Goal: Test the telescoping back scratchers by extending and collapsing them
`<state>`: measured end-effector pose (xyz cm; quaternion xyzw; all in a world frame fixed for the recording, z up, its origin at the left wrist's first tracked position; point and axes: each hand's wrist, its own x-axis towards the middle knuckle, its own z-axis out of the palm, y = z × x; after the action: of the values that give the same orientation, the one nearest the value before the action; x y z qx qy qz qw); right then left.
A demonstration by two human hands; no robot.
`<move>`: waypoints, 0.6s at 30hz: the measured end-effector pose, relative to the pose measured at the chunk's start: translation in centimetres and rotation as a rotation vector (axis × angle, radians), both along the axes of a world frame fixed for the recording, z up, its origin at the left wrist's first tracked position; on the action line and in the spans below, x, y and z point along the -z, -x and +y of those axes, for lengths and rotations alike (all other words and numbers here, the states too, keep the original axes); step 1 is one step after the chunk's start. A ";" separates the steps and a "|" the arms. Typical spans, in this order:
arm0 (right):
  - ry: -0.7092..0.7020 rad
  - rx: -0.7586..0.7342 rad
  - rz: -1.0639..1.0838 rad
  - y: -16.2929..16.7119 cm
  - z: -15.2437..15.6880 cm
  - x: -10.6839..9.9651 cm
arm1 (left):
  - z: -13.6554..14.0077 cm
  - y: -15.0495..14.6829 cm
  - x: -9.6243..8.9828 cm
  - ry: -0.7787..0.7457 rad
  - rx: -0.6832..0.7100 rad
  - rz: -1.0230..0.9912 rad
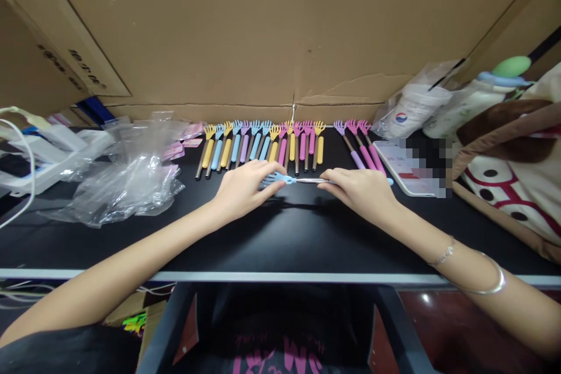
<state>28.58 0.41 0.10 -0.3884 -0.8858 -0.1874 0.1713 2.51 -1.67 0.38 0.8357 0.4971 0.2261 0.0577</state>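
A blue back scratcher is held level over the black table between both hands. My left hand is closed, its thumb and fingers pinching the blue claw head. My right hand is closed around the other part, where the thin metal rod enters the grip. Most of the handle is hidden under that palm, with a blue tip showing past it. Behind the hands lies a row of yellow, blue, purple and pink back scratchers. Farther right, a group of 3 purple and pink back scratchers rests with claws away from me.
Clear plastic bags lie heaped at left beside pink cards and a white power strip. At right are a phone, a bagged cup, a bottle and a fabric bag. Cardboard walls the back.
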 end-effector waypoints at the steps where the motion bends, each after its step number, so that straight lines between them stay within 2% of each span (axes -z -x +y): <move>1: -0.004 0.000 0.000 0.0 0.0 0.0 | 0.0 0.0 0.0 -0.059 0.014 0.040; 5: -0.031 -0.009 -0.031 0.5 -0.3 -0.1 | 0.2 -0.2 0.2 -0.229 0.075 0.201; 10: -0.155 0.038 -0.133 0.5 -0.5 -0.7 | 0.8 0.4 -0.1 -0.304 0.084 0.327; 13: -0.202 0.121 -0.142 -1.2 -0.3 -1.5 | 1.4 2.7 -0.7 -0.365 0.022 0.404; 18: -0.224 0.209 -0.171 -6.5 1.0 -2.5 | 1.8 8.2 -1.6 -0.422 -0.078 0.467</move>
<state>35.08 1.40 2.55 -0.4397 -0.8255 -0.3340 0.1169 -5.64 0.09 2.00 0.8389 0.4708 0.1284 -0.2411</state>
